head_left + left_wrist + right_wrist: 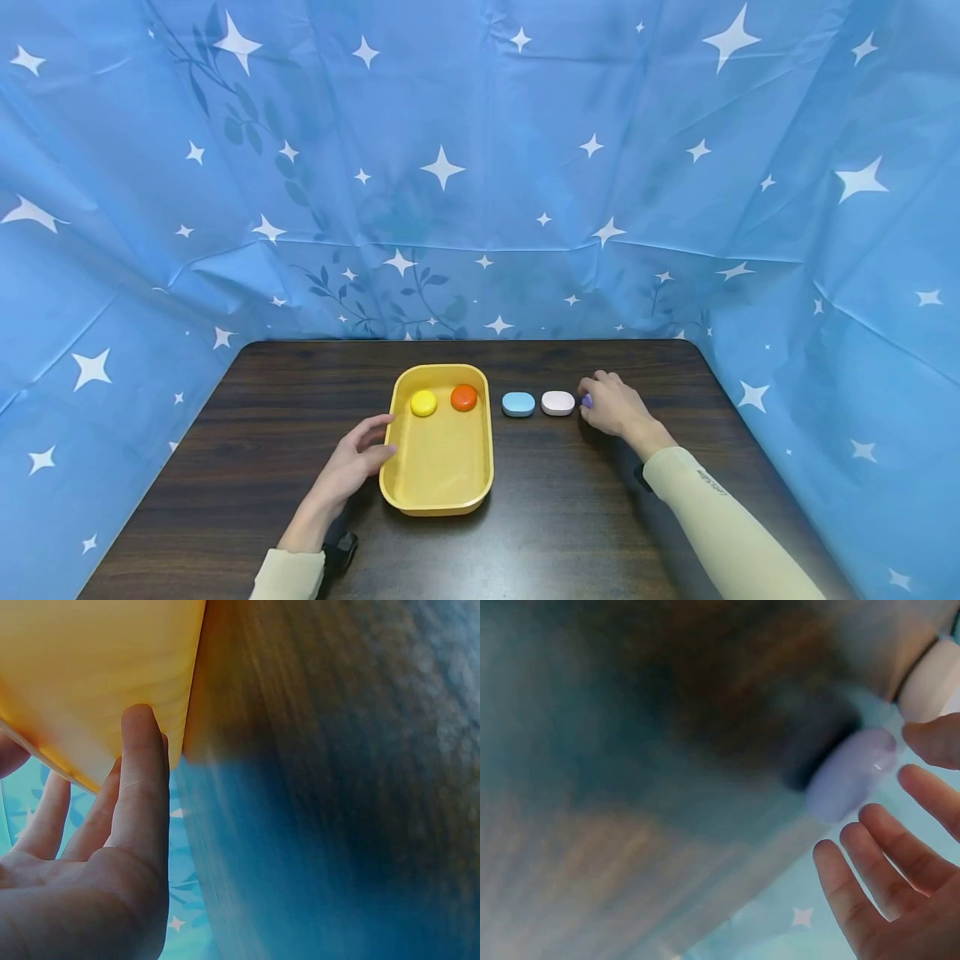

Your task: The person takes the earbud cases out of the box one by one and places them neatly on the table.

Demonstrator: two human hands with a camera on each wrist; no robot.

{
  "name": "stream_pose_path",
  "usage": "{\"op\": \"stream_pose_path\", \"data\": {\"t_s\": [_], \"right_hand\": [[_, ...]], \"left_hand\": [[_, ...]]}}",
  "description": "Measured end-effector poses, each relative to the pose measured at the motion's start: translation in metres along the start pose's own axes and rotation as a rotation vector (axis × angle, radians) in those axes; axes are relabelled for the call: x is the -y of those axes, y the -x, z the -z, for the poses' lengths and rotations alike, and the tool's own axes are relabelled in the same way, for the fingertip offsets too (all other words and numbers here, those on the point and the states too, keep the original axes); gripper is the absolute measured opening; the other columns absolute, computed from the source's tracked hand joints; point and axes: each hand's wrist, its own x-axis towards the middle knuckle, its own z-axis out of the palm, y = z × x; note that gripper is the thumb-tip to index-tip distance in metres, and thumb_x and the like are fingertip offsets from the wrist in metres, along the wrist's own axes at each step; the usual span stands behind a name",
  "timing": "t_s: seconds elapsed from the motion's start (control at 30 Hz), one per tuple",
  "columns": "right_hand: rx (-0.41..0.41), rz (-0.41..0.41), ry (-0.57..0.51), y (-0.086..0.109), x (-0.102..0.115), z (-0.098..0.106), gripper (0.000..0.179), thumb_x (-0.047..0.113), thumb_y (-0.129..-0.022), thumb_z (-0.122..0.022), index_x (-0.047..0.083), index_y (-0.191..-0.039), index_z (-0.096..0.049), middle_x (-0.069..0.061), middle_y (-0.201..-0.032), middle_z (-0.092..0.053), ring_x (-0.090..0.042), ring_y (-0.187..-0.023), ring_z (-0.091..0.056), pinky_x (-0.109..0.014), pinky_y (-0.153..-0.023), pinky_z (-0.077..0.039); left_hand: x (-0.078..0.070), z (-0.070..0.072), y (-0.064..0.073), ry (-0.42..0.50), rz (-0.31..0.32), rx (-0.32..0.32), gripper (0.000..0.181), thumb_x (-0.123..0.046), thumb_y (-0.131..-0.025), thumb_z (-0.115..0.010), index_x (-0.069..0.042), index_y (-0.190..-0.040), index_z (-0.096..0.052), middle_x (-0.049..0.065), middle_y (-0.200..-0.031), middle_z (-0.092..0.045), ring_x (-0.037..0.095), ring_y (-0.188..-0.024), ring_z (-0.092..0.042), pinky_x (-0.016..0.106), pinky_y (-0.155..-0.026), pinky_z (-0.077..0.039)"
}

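My left hand [352, 462] is at the left side of a yellow rectangular tray [442, 504], its thumb and index finger over the rim. In the left wrist view, fairly straight fingers [140, 772] lie against the tray's outer wall. Inside the tray, toward its far end, sit a round yellow piece [423, 403] and a round orange piece [463, 397]. My right hand [617, 406] reaches over a small purple rounded piece [853, 774], mostly hidden in the head view. In the right wrist view its fingers are spread, fingertips close beside the purple piece.
Between the tray and my right hand, a light blue oval piece [518, 405] and a white oval piece [558, 403] stand in a row on the dark wooden table [570, 533]. A blue curtain [480, 200] with white stars hangs behind the table and along its sides.
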Motion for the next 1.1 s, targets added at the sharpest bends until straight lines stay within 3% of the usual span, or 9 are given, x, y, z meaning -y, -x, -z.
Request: {"op": "stream_pose_path", "data": {"t_s": [0.3, 0.63, 1.1], "right_hand": [[-0.050, -0.003, -0.041, 0.000, 0.007, 0.017, 0.026, 0.018, -0.091, -0.071, 0.006, -0.113, -0.070, -0.015, -0.113, -0.061, -0.035, -0.103, -0.055, -0.055, -0.078, -0.053], [-0.124, -0.040, -0.113, 0.000, 0.020, 0.028, 0.029, 0.023, -0.092, -0.069, 0.006, -0.116, -0.070, -0.014, -0.119, -0.061, -0.034, -0.111, -0.054, -0.057, -0.087, -0.051], [-0.186, 0.010, -0.140, 0.006, 0.049, 0.034, 0.030, 0.023, -0.092, -0.072, 0.006, -0.116, -0.071, -0.013, -0.122, -0.062, -0.033, -0.114, -0.055, -0.055, -0.090, -0.051]], "left_hand": [[0.002, -0.001, -0.001, 0.007, -0.001, 0.000, 0.054, -0.013, -0.099, -0.066, -0.009, -0.149, -0.047, 0.021, -0.149, -0.049, 0.033, -0.123, -0.059, 0.046, -0.093, -0.055], [0.001, -0.001, 0.000, 0.004, -0.003, -0.006, 0.053, -0.013, -0.099, -0.066, -0.010, -0.149, -0.048, 0.021, -0.150, -0.048, 0.033, -0.123, -0.059, 0.047, -0.093, -0.055], [0.002, -0.001, 0.000, 0.007, -0.003, -0.008, 0.053, -0.013, -0.099, -0.066, -0.010, -0.149, -0.048, 0.020, -0.149, -0.049, 0.033, -0.123, -0.059, 0.046, -0.092, -0.055]]}}
